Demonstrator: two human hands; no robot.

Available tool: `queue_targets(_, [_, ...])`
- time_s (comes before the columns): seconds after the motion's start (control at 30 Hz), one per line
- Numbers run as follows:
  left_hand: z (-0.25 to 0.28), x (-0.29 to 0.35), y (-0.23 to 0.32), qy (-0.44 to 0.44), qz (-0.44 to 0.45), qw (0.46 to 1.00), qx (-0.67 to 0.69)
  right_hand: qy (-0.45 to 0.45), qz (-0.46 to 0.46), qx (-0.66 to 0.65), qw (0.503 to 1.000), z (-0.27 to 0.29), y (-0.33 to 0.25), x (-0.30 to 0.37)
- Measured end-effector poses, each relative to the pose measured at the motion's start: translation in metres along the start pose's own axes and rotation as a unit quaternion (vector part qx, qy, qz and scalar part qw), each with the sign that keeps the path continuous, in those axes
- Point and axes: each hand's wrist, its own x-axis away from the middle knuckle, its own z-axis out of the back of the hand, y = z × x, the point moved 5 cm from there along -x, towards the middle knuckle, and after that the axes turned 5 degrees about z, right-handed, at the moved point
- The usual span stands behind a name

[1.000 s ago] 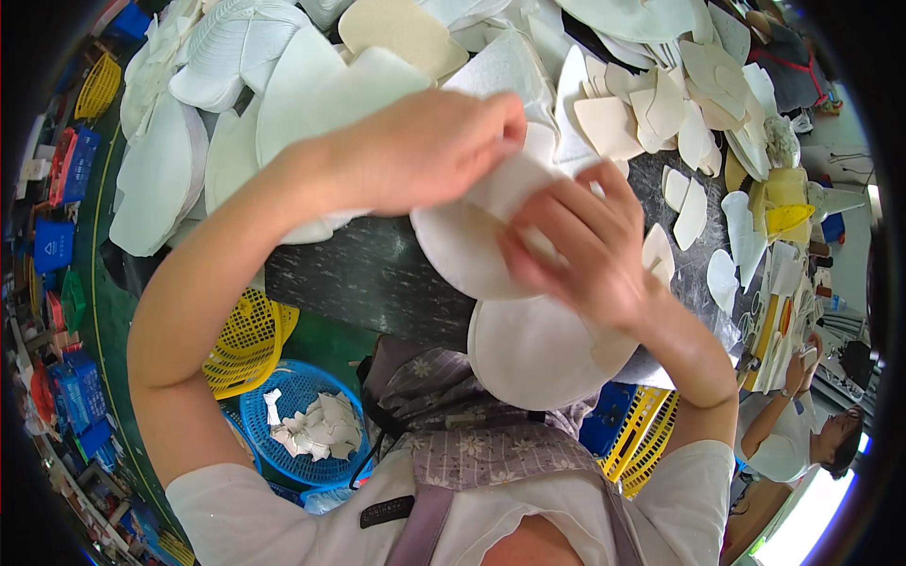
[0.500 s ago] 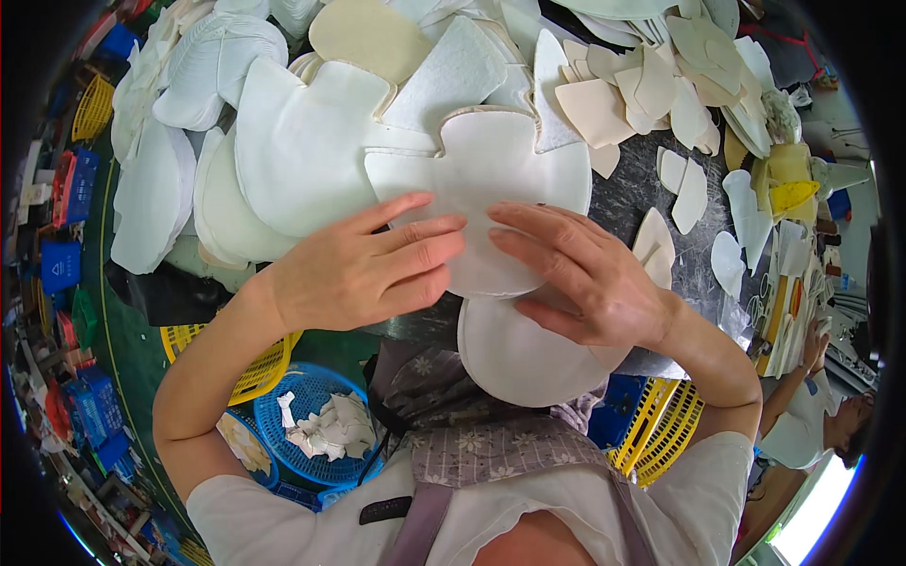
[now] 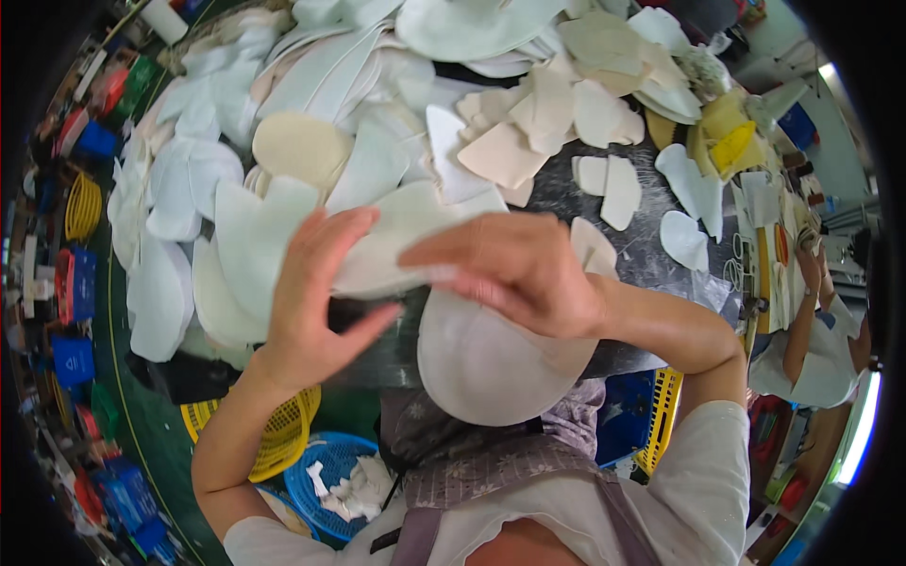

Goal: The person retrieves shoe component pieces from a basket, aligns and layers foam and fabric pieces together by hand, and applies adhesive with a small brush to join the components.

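My left hand (image 3: 326, 288) stands on edge at the left end of a pale, flat cut-out piece (image 3: 392, 243), thumb spread away from the fingers. Above that piece's right part, my right hand (image 3: 519, 269) points left with bent fingers. Its fingertips are smeared by motion, so I cannot tell whether they pinch the edge. Under my right wrist a large rounded white piece (image 3: 491, 363) overhangs the near table edge. Beside my left hand lie stacked white pieces (image 3: 264, 236) with curved outlines.
Heaps of white and cream pieces (image 3: 330, 75) cover the far side of the dark table (image 3: 557, 184). Below its edge stand a yellow basket (image 3: 283, 434) and a blue basket (image 3: 326, 472) with scraps. At right, another person's arm (image 3: 802, 311) shows.
Both hands lay flat on the pale piece before. My left hand has tipped up onto its edge, and my right has swung left with fingers bent. The piece now sits farther left.
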Motion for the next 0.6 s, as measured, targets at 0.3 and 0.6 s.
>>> queue_targets(0.3, [0.036, -0.055, 0.037, -0.088, -0.075, 0.993, 0.033, -0.005, 0.073, 0.227, 0.971, 0.036, 0.061, 0.012])
queue_targets(0.6, [0.056, -0.008, 0.076, 0.149, -0.314, 0.929, 0.13, 0.081, 0.006, -0.056, 0.995, 0.037, 0.103, -0.002])
